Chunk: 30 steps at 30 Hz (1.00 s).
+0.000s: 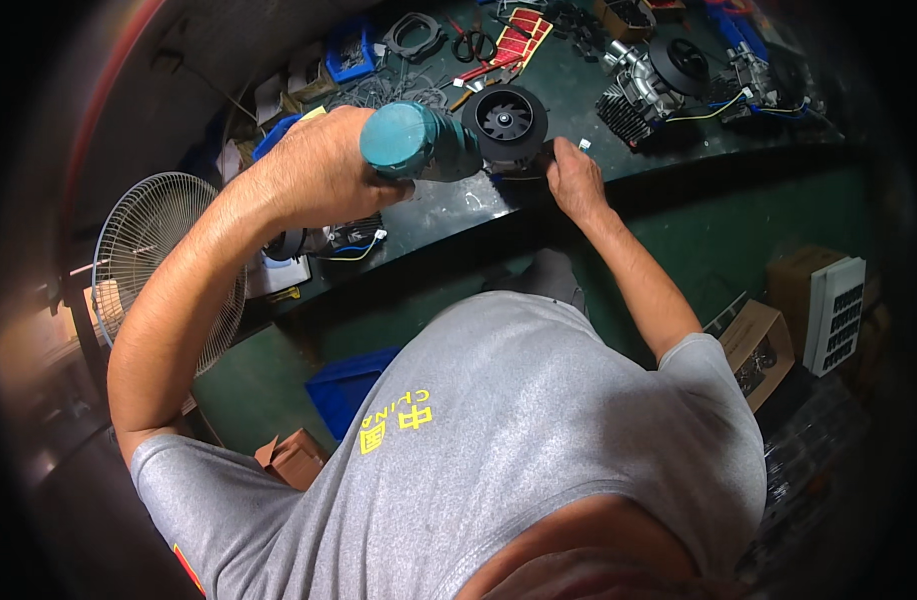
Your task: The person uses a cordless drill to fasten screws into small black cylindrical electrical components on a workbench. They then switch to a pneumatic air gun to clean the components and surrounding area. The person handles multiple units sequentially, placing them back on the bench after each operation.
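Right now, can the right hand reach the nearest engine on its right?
Likely yes: that engine sits just ahead and to the right of the right hand, with nothing tall visible between.

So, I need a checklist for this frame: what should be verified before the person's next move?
1. Teal power tool gripped: ok, the left hand is wrapped around it.
2. Tool tip on a fastener: cannot tell, the tip is hidden.
3. Right hand firmly on the black fan unit: cannot tell, it is right beside the unit, but contact is unclear.
4. Fan unit's bladed centre uncovered: ok, it faces the camera.
5. Bench beyond the unit free of loose items: not ok, scissors and a red sheet lie there.
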{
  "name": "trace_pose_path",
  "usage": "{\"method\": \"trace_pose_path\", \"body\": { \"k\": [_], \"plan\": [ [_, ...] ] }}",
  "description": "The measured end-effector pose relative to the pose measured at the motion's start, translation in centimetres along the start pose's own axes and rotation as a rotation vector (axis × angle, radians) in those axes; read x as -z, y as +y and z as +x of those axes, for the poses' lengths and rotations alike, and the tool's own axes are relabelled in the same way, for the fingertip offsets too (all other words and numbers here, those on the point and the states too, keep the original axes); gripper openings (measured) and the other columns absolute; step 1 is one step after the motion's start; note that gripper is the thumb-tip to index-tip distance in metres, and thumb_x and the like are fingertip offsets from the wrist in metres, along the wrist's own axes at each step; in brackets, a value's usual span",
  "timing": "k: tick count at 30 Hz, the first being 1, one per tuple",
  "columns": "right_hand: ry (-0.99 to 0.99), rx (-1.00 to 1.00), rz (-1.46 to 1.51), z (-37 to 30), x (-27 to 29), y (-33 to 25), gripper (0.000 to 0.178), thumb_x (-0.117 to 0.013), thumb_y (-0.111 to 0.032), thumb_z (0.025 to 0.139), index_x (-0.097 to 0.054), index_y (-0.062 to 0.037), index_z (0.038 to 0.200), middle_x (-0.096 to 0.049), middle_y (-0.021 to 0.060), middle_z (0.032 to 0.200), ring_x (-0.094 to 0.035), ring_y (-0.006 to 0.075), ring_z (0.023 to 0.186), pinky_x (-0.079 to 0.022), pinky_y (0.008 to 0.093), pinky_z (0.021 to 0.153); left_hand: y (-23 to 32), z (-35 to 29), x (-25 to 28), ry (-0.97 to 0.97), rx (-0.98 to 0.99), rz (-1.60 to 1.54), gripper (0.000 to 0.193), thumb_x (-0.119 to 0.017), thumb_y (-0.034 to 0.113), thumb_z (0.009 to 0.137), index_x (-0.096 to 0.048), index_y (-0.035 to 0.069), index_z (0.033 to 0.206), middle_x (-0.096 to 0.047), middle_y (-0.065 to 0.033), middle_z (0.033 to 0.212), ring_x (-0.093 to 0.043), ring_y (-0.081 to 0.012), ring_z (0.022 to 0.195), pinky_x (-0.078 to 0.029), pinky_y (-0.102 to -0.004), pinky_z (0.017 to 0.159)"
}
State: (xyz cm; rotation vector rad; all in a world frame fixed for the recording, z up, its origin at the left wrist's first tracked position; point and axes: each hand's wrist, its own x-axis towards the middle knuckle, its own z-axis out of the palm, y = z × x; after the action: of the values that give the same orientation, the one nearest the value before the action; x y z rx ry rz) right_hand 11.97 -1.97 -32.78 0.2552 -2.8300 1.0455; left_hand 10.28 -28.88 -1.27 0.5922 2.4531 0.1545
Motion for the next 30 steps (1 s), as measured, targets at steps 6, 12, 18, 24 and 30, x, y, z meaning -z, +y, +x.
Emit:
{"method": "trace_pose_path", "body": {
  "k": [6, 12, 18, 24, 30],
  "plan": [
    [-0.001, -0.034, 0.023, 0.0, 0.2, -0.4, 0.009, -0.051, -0.003, 0.088, -0.049, 0.0000, 0.096, -0.064, 0.0241, 0.096, -0.060, 0.0500, 0.092, -0.049, 0.0567, 0.076, 0.0, 0.8, -0.1, 0.053, 0.000, 0.008, 0.036, -0.080, 0.023, 0.083, -0.069, 0.009, 0.114, -0.070, -0.0127, 0.105, -0.068, -0.0295, 0.102, -0.055, -0.0439, 0.093],
    [-0.010, -0.051, 0.046, -0.1, 0.1, -0.1, 0.009, -0.052, -0.004, 0.089, -0.049, 0.0003, 0.096, -0.063, 0.0248, 0.097, -0.059, 0.0506, 0.093, -0.048, 0.0564, 0.076, 0.7, 1.2, 0.2, -0.010, 0.014, 0.031, 0.039, -0.080, 0.024, 0.083, -0.068, 0.010, 0.117, -0.068, -0.0135, 0.109, -0.067, -0.0303, 0.105, -0.054, -0.0447, 0.096],
    [-0.005, -0.050, 0.084, -0.1, 0.1, 0.1, 0.013, -0.057, -0.008, 0.090, -0.051, 0.0000, 0.098, -0.064, 0.0248, 0.098, -0.059, 0.0504, 0.093, -0.048, 0.0548, 0.076, 0.8, 0.9, -0.2, 0.005, -0.009, -0.007, 0.039, -0.080, 0.024, 0.083, -0.067, 0.009, 0.117, -0.068, -0.0133, 0.108, -0.067, -0.0307, 0.104, -0.054, -0.0434, 0.094],
    [0.086, -0.157, 0.441, 0.1, 0.2, 0.5, 0.018, -0.061, -0.010, 0.092, -0.060, 0.0012, 0.106, -0.066, 0.0115, 0.083, -0.065, 0.0285, 0.075, -0.051, 0.0388, 0.067, 0.0, 0.1, -1.0, 0.155, -0.161, -0.096, 0.030, -0.077, 0.018, 0.082, -0.068, 0.006, 0.108, -0.073, -0.0155, 0.092, -0.071, -0.0331, 0.090, -0.056, -0.0431, 0.083],
    [-0.083, -0.716, 1.566, -1.1, 6.5, -2.9, 0.023, -0.054, 0.004, 0.090, -0.060, 0.0007, 0.112, -0.066, 0.0114, 0.101, -0.066, 0.0199, 0.085, -0.056, 0.0292, 0.070, 0.2, -2.8, -1.3, 0.147, -0.099, -0.470, 0.036, -0.076, 0.003, 0.082, -0.067, 0.002, 0.117, -0.071, -0.0132, 0.104, -0.067, -0.0226, 0.096, -0.053, -0.0347, 0.087]
  ]
}}
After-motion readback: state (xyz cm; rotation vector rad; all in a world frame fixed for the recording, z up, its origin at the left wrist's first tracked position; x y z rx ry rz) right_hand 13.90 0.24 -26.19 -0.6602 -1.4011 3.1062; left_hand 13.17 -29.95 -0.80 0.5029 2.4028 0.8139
